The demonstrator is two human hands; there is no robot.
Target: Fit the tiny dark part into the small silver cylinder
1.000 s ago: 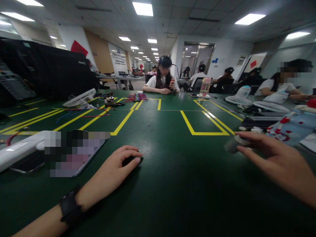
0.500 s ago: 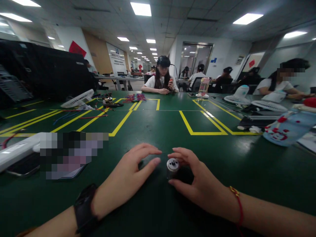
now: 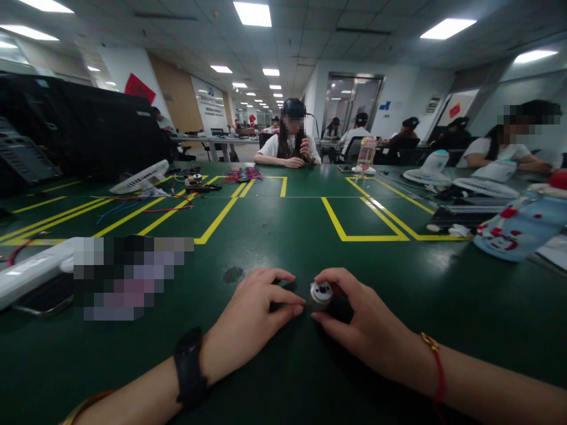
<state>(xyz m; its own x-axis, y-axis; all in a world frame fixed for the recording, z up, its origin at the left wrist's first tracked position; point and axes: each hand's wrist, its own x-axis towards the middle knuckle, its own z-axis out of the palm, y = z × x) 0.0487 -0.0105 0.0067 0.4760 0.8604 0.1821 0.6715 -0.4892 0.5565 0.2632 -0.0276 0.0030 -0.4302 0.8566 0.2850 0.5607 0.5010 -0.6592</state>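
A small cylindrical metal motor [image 3: 321, 291] stands on the green table with its round silver end facing up; dark holes and a short shaft show on it. My right hand [image 3: 358, 319] curls around it, index finger at the top rim and thumb low on the near side. The hand hides much of the motor's body. Just left of the motor, my left hand [image 3: 261, 307] rests low over the table with fingers apart. Its thumb and index tips come close to the motor, and nothing shows between them.
Yellow tape [image 3: 376, 238] marks the green table [image 3: 274, 227]. At left lie a white power strip [image 3: 39, 268], a blurred phone-like item and loose wires [image 3: 146, 206]. A blue cup [image 3: 514, 230] and white fans [image 3: 432, 171] stand at right. A person [image 3: 287, 139] sits opposite.
My left hand has moved right, and its fingertips have come closer to the motor. My right hand has closed in around the motor, which has shifted slightly right and leans a little.
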